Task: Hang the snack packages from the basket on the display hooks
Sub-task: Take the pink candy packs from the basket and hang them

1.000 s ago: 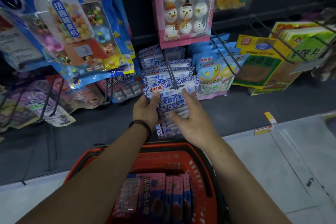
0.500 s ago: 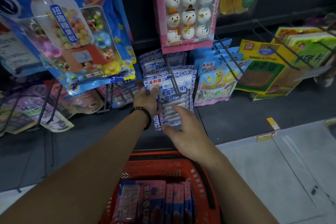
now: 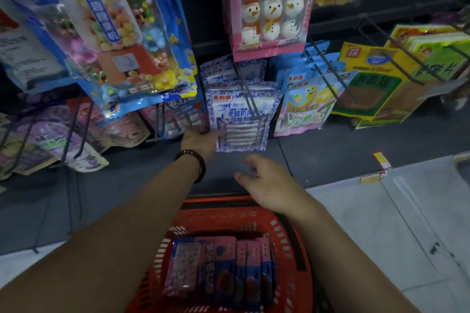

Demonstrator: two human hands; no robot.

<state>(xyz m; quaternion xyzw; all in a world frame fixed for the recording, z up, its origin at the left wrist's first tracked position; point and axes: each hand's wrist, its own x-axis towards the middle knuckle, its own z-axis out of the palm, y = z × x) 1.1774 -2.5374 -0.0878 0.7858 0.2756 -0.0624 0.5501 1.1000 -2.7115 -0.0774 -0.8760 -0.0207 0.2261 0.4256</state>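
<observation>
A blue-and-white snack package (image 3: 241, 117) hangs on a black display hook (image 3: 248, 95), in front of more packs of the same kind. My left hand (image 3: 199, 141) touches the package's lower left edge; how its fingers lie is blurred. My right hand (image 3: 264, 178) hovers below the package, apart from it, with fingers loosely spread and holding nothing. A red basket (image 3: 287, 239) sits under my arms with several pink-and-blue snack packages (image 3: 229, 267) standing in it.
Other hooks carry a blue gumball-candy bag (image 3: 122, 40) upper left, a pink snowman pack (image 3: 269, 7) above, light-blue bags (image 3: 305, 101) and yellow-green bags (image 3: 376, 89) to the right. Pink packs (image 3: 175, 117) hang left of the hook. A pale floor (image 3: 381, 223) lies lower right.
The blue-and-white package has slid back along the hook. My right hand has let go of it and dropped toward the basket. My left hand has slipped down to the package's lower edge.
</observation>
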